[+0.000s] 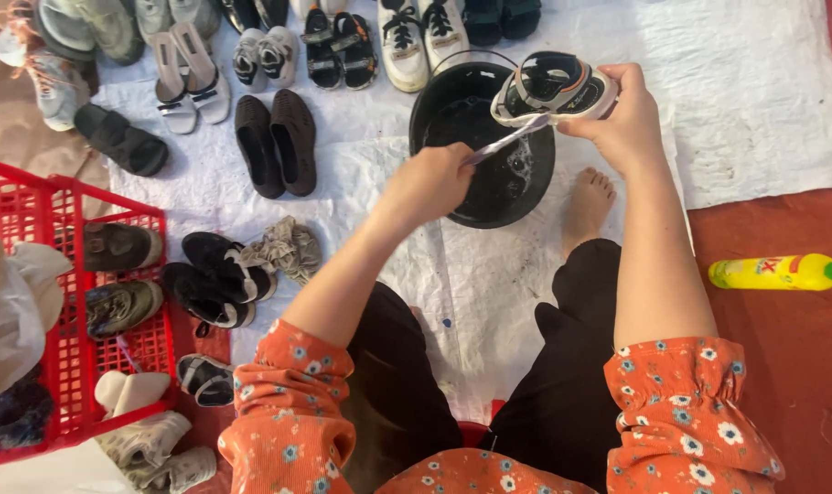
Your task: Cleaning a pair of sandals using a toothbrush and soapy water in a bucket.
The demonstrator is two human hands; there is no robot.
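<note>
Left hand (431, 183) closed around a slim toothbrush (507, 142), right hand (628, 123) gripping a small rubbery white-and-black sandal (553, 89), both over a round black plastic bucket (434, 105) on crinkled white sheeting (763, 91).

A small white and black sandal (553, 89) with grey straps is held sideways in the air, its open top turned toward the camera, above the far rim of a black basin. A slim pale brush (507, 142) slants up from lower left, its tip touching the sandal's near edge over the dark water.
</note>
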